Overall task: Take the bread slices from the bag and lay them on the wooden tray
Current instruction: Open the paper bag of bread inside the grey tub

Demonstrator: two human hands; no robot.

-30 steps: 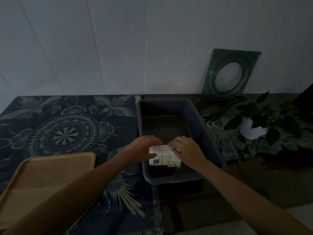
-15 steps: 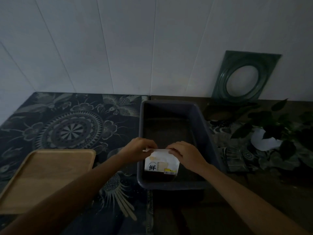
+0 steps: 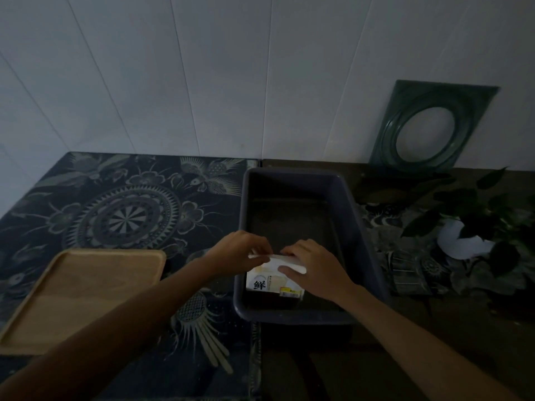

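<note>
1. At the near end of the dark plastic bin [image 3: 356, 227]: bread bag [image 3: 273, 282], printed label up. Left hand [image 3: 240, 253] and right hand [image 3: 314, 269] both pinch its folded top edge.
2. No slices visible outside the bag; judged barely begun.
3. Left of the bin: wooden tray [image 3: 72, 296], bare, near.
4. Right of the bin: potted plant [image 3: 474, 218], green frame [image 3: 431, 128] against the wall, well apart.
5. Bin's near wall stands between bag and tray.
</note>
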